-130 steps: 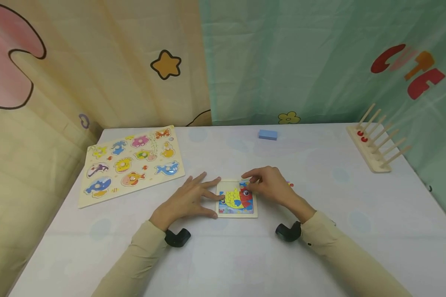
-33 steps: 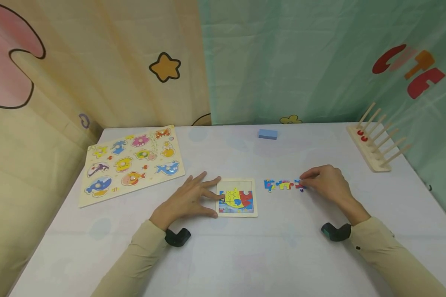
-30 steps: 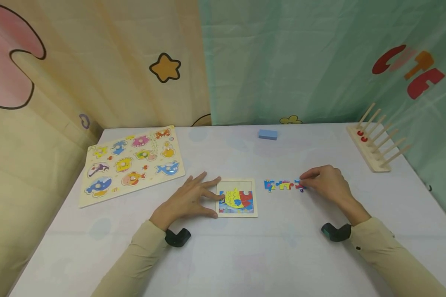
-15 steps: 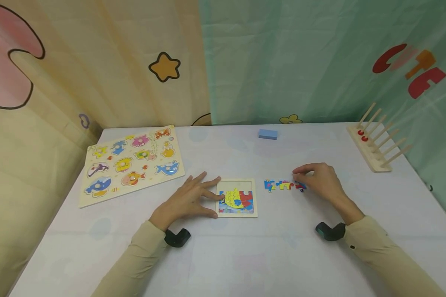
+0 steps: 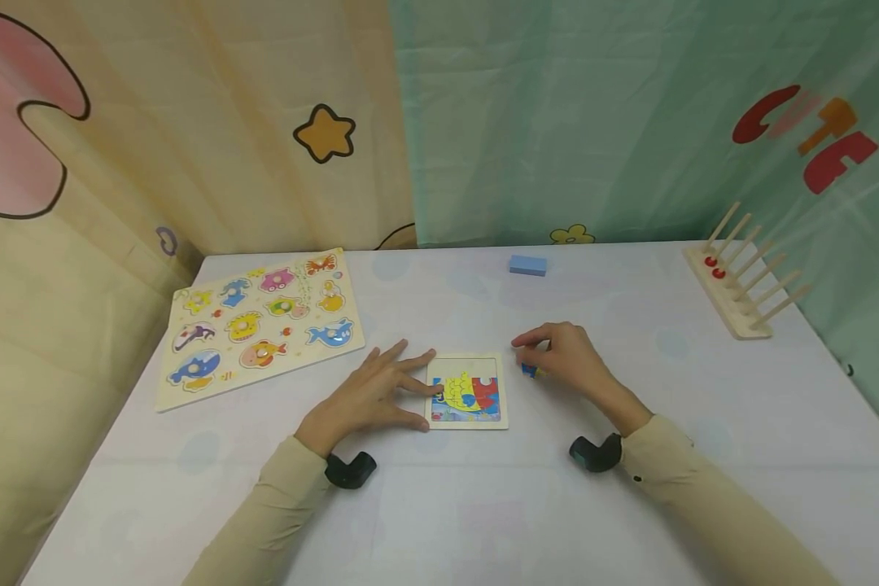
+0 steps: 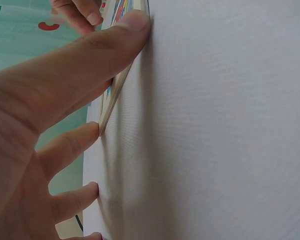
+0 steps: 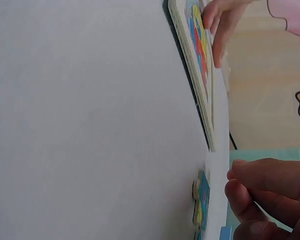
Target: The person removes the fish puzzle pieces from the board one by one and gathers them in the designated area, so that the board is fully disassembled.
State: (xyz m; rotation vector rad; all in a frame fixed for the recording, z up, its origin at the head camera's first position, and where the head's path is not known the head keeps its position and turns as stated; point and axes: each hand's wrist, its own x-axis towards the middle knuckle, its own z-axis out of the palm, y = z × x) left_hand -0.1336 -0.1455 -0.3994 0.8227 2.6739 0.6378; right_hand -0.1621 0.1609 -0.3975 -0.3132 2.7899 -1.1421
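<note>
A small square jigsaw tray (image 5: 504, 395) with a pale wooden border lies on the white table. Its lower part holds fitted pieces of a yellow and red fish (image 5: 460, 391); bare wood shows along the top. My left hand (image 5: 373, 395) steadies the tray from its left side, fingers spread, thumb at the lower corner. To the tray's right, my right hand (image 5: 564, 358) hovers with loosely bent fingers over loose jigsaw pieces. One blue piece (image 5: 530, 370) peeks out beneath its fingertips; the hand hides the others. In the right wrist view, those fingers look empty above a blue-yellow piece (image 7: 204, 200).
A large wooden peg puzzle board (image 5: 260, 325) with sea animals lies at the left. A blue block (image 5: 528, 265) sits near the back edge. At the far right stands a wooden peg rack (image 5: 743, 297) with two red beads. Printed curtains (image 5: 527, 122) hang behind the table.
My right hand carried a jigsaw piece with an eye from the tray's upper right to the right end of the loose row, released it, then moved left along the row. Left hand unmoved.
</note>
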